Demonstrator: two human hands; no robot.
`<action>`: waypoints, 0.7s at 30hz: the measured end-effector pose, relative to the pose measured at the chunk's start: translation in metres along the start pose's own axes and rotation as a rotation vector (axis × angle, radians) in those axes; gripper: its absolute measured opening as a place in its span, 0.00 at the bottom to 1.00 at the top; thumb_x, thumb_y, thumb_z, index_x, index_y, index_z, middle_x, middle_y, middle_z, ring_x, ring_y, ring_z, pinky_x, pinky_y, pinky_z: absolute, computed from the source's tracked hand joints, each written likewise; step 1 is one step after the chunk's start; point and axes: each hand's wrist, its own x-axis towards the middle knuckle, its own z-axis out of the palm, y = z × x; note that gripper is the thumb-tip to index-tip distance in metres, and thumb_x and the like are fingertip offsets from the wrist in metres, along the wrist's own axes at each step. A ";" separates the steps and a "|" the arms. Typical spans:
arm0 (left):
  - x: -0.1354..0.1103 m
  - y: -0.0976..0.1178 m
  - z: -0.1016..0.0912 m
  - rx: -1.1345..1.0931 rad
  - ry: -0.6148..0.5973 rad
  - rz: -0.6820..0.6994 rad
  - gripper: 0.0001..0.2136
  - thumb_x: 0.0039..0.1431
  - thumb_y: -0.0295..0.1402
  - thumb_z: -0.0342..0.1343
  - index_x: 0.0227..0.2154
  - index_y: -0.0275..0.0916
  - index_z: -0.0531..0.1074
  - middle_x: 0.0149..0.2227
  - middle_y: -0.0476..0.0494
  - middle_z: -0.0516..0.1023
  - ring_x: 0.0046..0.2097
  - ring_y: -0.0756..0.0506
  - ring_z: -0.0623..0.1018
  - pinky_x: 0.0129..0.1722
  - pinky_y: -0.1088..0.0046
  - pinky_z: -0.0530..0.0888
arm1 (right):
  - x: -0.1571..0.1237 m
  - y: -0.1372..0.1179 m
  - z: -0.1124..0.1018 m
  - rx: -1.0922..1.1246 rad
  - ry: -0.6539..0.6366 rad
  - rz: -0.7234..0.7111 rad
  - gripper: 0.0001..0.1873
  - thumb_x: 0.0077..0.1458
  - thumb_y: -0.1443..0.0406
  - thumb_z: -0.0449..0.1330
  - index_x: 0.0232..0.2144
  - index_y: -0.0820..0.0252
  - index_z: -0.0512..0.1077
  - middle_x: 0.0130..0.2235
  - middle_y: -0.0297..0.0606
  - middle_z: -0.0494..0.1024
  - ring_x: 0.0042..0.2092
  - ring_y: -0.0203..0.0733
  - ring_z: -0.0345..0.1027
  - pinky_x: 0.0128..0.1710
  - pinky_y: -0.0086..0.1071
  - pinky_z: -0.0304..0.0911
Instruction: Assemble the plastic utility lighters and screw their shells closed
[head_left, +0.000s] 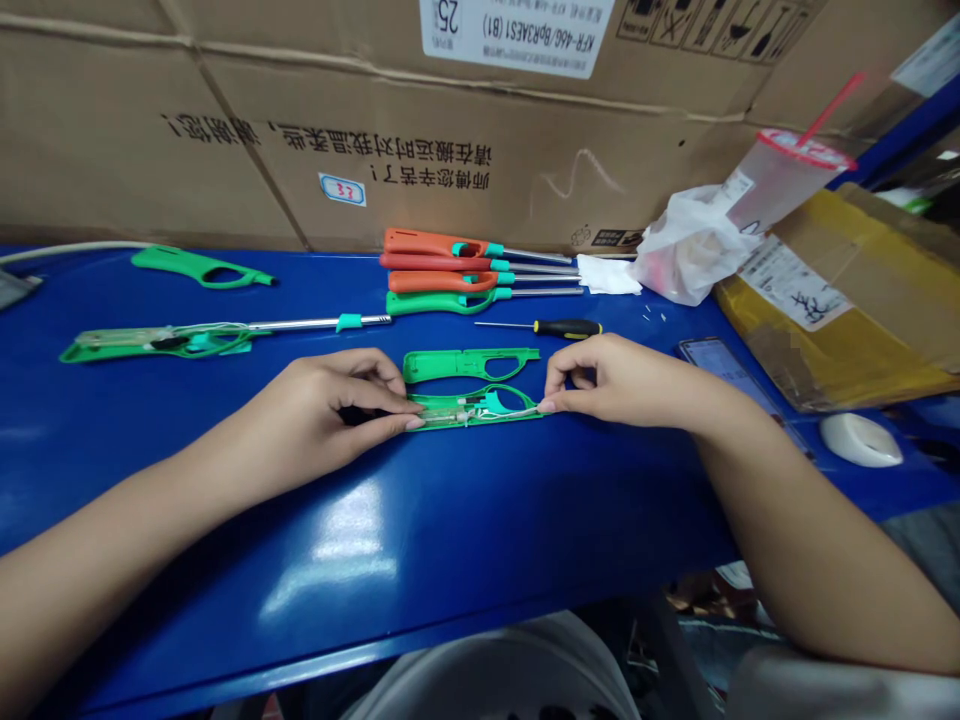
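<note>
An opened green lighter body [480, 407] with its inner parts showing lies on the blue table [375, 540]. My left hand [330, 410] pinches its left end, fingers pressed together. My right hand [607, 380] pinches its right end with fingertips closed. A loose green cover half [469, 363] lies just behind it, touching neither hand.
Behind lie a black-handled screwdriver [559, 327], a row of orange and green long lighters [465, 272], an open green lighter with a metal tube [202, 338] and a green shell [199, 266]. A phone [724, 365], tape roll [859, 440], plastic bag [690, 255] and cardboard boxes [450, 130] stand right and behind.
</note>
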 end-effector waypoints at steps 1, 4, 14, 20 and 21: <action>0.000 0.001 -0.001 0.017 -0.004 0.011 0.10 0.67 0.41 0.62 0.38 0.45 0.86 0.39 0.46 0.80 0.36 0.50 0.80 0.37 0.76 0.76 | 0.000 0.000 0.000 0.001 0.000 0.002 0.12 0.56 0.55 0.66 0.29 0.58 0.78 0.19 0.24 0.60 0.24 0.33 0.52 0.30 0.33 0.49; -0.001 0.005 -0.002 0.060 -0.007 0.032 0.11 0.68 0.40 0.60 0.39 0.43 0.86 0.40 0.45 0.80 0.37 0.49 0.81 0.38 0.75 0.77 | 0.000 -0.001 0.000 0.001 0.005 0.009 0.12 0.56 0.55 0.67 0.29 0.58 0.78 0.19 0.24 0.60 0.24 0.33 0.52 0.30 0.33 0.49; -0.001 0.011 0.001 0.065 0.034 0.020 0.12 0.70 0.40 0.57 0.42 0.43 0.84 0.42 0.45 0.85 0.39 0.46 0.83 0.41 0.73 0.80 | -0.001 -0.001 -0.001 -0.031 0.028 -0.014 0.12 0.57 0.56 0.67 0.32 0.58 0.81 0.20 0.26 0.63 0.25 0.34 0.54 0.30 0.33 0.50; -0.001 0.011 0.000 0.083 0.048 0.114 0.09 0.68 0.36 0.60 0.46 0.44 0.83 0.43 0.47 0.85 0.44 0.45 0.83 0.46 0.70 0.80 | -0.002 -0.002 -0.001 -0.061 0.056 -0.033 0.11 0.56 0.57 0.67 0.32 0.58 0.82 0.22 0.28 0.67 0.26 0.34 0.56 0.30 0.33 0.50; -0.001 0.010 0.000 0.070 0.040 0.139 0.08 0.68 0.34 0.61 0.45 0.44 0.84 0.42 0.46 0.86 0.44 0.45 0.83 0.46 0.71 0.80 | -0.002 -0.002 -0.001 -0.063 0.060 -0.034 0.11 0.56 0.57 0.67 0.32 0.58 0.82 0.22 0.29 0.67 0.26 0.34 0.56 0.30 0.33 0.51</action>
